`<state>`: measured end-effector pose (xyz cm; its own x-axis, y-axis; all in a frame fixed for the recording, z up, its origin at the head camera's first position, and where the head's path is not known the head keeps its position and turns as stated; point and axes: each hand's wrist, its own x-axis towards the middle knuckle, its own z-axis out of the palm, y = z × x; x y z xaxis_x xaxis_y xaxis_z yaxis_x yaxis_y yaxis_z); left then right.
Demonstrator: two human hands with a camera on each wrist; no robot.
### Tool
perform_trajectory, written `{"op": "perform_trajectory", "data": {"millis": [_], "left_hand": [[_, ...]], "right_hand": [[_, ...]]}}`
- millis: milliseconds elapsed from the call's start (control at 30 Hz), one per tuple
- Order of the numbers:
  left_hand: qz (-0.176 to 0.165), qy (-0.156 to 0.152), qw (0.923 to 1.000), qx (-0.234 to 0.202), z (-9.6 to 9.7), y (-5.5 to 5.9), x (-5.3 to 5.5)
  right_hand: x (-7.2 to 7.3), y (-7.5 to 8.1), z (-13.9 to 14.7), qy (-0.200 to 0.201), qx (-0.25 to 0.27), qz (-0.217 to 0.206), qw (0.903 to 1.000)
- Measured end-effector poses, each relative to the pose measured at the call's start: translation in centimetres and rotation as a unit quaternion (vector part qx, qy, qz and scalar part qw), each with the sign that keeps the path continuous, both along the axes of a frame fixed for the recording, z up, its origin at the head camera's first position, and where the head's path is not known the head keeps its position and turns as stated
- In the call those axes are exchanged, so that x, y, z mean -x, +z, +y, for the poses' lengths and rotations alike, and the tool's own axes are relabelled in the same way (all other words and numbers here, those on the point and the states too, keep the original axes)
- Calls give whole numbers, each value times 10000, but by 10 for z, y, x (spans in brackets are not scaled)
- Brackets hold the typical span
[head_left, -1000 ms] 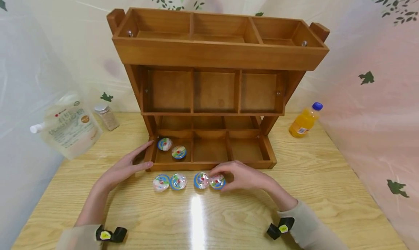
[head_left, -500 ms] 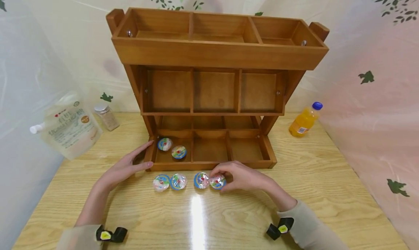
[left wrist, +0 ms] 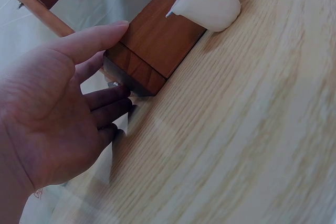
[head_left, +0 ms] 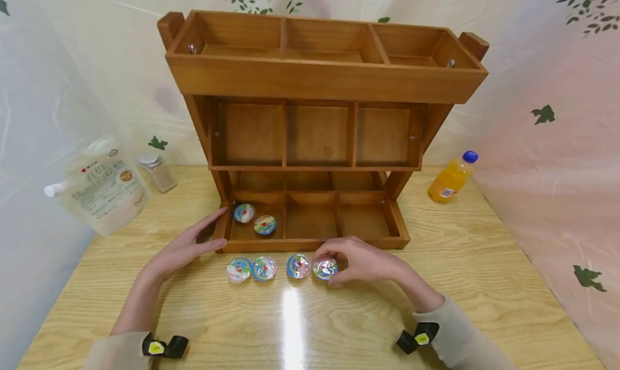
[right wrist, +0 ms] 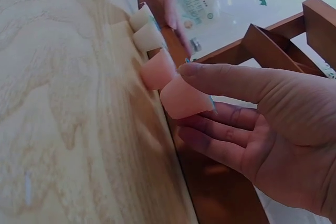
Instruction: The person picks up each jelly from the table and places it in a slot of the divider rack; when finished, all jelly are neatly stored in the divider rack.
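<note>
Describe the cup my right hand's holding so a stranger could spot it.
Find the wooden rack. In front of its bottom tray runs a row of four cups. It's the rightmost pink cup, the only one your right hand grips.

R grip pinches cup, L grip touching rack, 2 cups in btm-L compt.

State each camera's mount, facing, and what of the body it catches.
Head: on the head, looking forward and down at the wooden rack; left hand, right hand and sleeves show.
Left wrist: on that wrist, looking past the palm at the rack's end and two white cups; only the left hand shows.
Right wrist: on that wrist, looking past the palm at the row of cups; right hand large, left hand beyond.
Shared: head and right wrist views both show the whole row.
</note>
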<state>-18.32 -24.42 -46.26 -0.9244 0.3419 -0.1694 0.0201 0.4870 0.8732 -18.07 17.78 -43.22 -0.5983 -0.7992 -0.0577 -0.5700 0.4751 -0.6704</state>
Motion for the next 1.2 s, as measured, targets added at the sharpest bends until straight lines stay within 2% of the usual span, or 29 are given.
{"op": "perform_trajectory", "data": {"millis": [200,333,633,800,1200], "left_hand": [[2,16,10000,10,-2,1,-1],[-31,33,10000,25,-2,1,-1],[-98,47,9999,24,-1,2,-1],[-80,46,10000,23,-1,1,-1],[-44,18,10000,-17,-2,1,0]], "right_hand": [[2,9,1,-74,97,30,9999],[6,14,4,-177,361,59,9992],[18,30,5,-342,1070,-209,9934],[24,38,1,-539,1172,-109,9916],[52,28,-20,-921,1257,-345,9872]]}}
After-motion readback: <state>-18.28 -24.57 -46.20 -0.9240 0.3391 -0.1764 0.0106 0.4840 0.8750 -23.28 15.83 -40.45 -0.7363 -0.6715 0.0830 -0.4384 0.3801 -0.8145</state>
